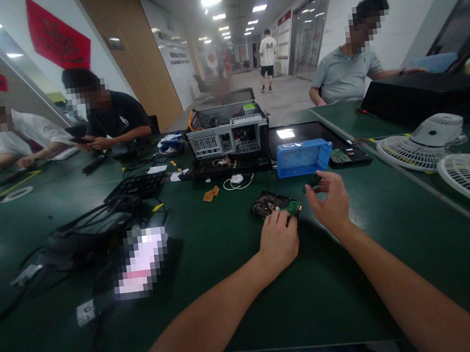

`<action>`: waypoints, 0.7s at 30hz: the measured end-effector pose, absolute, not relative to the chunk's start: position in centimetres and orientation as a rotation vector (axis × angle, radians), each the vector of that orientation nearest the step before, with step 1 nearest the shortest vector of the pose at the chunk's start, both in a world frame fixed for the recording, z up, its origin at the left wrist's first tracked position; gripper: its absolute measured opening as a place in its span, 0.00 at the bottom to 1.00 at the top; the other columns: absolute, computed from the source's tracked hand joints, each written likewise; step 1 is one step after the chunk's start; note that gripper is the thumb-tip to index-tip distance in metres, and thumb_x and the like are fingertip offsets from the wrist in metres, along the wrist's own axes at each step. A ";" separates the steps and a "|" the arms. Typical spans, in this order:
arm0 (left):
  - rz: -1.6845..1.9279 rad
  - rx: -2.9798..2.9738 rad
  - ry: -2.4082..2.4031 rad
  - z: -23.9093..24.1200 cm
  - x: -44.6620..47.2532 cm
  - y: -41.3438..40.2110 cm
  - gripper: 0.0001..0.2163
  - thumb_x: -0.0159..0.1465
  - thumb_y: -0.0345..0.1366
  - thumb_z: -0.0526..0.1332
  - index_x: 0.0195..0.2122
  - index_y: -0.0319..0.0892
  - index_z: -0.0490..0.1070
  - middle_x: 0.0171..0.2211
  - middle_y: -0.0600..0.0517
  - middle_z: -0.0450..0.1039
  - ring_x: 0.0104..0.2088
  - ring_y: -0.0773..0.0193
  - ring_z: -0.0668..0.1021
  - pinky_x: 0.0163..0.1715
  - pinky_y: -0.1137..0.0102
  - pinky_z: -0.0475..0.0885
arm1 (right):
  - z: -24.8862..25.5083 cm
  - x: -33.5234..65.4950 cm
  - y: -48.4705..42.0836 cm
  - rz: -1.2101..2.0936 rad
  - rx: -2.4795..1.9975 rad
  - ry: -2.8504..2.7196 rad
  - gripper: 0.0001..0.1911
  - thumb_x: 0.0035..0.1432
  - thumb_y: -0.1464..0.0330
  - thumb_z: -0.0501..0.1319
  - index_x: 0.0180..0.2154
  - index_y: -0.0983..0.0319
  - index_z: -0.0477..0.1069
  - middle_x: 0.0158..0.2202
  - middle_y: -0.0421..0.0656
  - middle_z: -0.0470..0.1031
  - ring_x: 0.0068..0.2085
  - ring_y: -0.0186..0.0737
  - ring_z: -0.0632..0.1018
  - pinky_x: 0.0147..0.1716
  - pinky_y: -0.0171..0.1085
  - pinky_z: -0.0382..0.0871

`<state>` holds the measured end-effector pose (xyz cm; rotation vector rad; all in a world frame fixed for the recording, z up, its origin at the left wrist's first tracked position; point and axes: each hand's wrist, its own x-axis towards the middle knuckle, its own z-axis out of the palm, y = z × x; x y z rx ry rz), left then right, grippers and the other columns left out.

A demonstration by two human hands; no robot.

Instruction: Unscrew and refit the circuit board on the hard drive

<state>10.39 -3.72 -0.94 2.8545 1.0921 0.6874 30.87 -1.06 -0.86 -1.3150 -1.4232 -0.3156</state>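
A hard drive (270, 202) lies circuit-board side up on the green table (232, 290), its green board facing me. My left hand (278, 240) rests knuckles-up on the drive's near edge, fingers curled against it. Just right of the drive, my right hand (329, 201) hovers with thumb and forefinger pinched together on something too small to make out. Behind both hands stands a blue plastic box (302, 157).
An opened computer case (228, 129) stands at the table's middle back, with a dark panel (304, 132) and a circuit board (346, 156) beside it. Black cables and a tray (106, 212) lie left. Fan grilles (436, 140) lie right. Several people sit around the table.
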 end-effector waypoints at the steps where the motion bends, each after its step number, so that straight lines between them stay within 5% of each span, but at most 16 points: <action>1: 0.683 2.855 1.091 -0.9 10.4 -3.7 0.14 0.67 0.33 0.59 0.54 0.41 0.71 0.53 0.43 0.71 0.55 0.48 0.71 0.54 0.54 0.71 | -0.7 30.9 -1.1 -0.336 -1.317 -1.427 0.25 0.64 0.63 0.66 0.59 0.58 0.65 0.54 0.51 0.70 0.40 0.44 0.79 0.35 0.45 0.81; 8: 0.669 2.854 1.096 -0.8 10.5 -3.7 0.14 0.67 0.33 0.60 0.54 0.41 0.71 0.53 0.43 0.71 0.54 0.49 0.72 0.53 0.55 0.71 | -0.3 30.5 -1.5 -0.284 -1.341 -1.457 0.24 0.66 0.63 0.62 0.60 0.58 0.63 0.53 0.51 0.73 0.39 0.45 0.79 0.35 0.44 0.79; 14: 0.668 2.851 1.114 -1.1 10.5 -3.6 0.16 0.67 0.33 0.60 0.56 0.41 0.70 0.53 0.42 0.71 0.55 0.48 0.71 0.55 0.54 0.70 | -0.5 30.7 -1.4 -0.299 -1.395 -1.410 0.26 0.64 0.59 0.65 0.59 0.59 0.63 0.44 0.46 0.74 0.29 0.39 0.76 0.37 0.47 0.78; 21: 0.670 2.845 1.110 -1.2 10.5 -3.6 0.15 0.67 0.33 0.60 0.55 0.42 0.71 0.53 0.43 0.71 0.55 0.49 0.71 0.54 0.54 0.71 | -0.9 30.9 -1.0 -0.129 -1.289 -1.509 0.30 0.67 0.61 0.63 0.65 0.60 0.56 0.53 0.53 0.74 0.43 0.47 0.81 0.41 0.49 0.81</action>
